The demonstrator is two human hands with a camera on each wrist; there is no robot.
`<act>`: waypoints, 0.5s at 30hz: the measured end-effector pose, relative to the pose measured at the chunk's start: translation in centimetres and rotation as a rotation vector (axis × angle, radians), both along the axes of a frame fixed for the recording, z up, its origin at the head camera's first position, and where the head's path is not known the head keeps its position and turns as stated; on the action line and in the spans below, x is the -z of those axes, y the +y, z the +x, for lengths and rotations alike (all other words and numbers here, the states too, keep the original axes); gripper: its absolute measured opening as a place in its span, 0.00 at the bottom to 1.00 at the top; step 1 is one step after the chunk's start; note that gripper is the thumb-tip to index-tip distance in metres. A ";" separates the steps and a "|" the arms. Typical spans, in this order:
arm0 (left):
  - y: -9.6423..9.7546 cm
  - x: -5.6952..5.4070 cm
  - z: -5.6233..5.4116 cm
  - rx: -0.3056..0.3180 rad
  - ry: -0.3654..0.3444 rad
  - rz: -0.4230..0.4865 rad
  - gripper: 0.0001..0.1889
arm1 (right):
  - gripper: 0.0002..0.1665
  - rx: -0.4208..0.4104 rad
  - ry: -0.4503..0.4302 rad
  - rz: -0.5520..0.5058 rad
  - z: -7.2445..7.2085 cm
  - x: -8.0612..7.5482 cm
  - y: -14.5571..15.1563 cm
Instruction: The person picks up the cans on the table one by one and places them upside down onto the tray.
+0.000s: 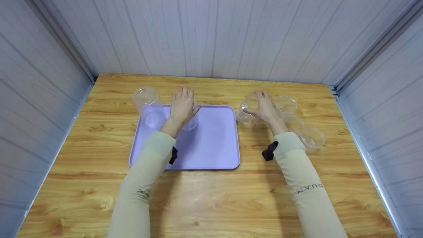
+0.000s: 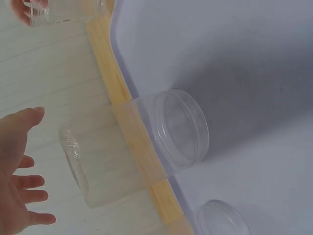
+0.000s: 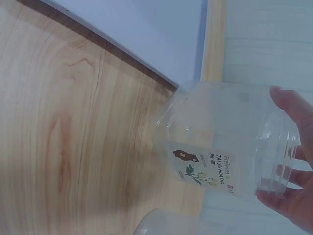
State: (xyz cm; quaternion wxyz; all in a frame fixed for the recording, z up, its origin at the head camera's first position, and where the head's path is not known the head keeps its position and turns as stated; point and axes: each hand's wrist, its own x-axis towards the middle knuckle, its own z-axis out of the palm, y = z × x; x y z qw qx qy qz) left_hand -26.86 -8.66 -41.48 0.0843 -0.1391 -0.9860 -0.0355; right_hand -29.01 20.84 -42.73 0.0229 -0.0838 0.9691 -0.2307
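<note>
On the back of the purple tray (image 1: 211,145) stands a clear plastic jar (image 2: 132,147), its ringed end down on the tray. My left hand (image 1: 182,107) is just beyond it, fingers spread; the left wrist view shows a gap between hand and jar. Another clear jar (image 1: 146,99) stands at the tray's back left corner. To the right of the tray, my right hand (image 1: 266,109) holds a clear faceted jar (image 3: 220,127) by its ribbed top end, thumb on one side and fingers on the other. The jar bears a printed label (image 3: 203,169) with flowers.
Several more clear jars stand in a group right of my right hand, among them a rear jar (image 1: 287,104) and a front jar (image 1: 312,138). The wooden table (image 1: 211,201) meets a pale panel wall (image 1: 211,39) at the back, with side walls left and right.
</note>
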 end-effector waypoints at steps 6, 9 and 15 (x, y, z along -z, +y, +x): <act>0.2 -0.2 0.7 0.021 0.066 0.087 0.34 | 0.53 -0.004 0.028 -0.019 0.5 -0.1 -0.1; 0.4 -0.3 1.2 0.028 0.096 0.135 0.33 | 0.54 -0.005 0.044 -0.033 0.7 0.0 -0.2; 0.8 -0.6 2.1 0.045 0.127 0.201 0.31 | 0.53 0.004 0.065 -0.108 1.5 0.0 -0.4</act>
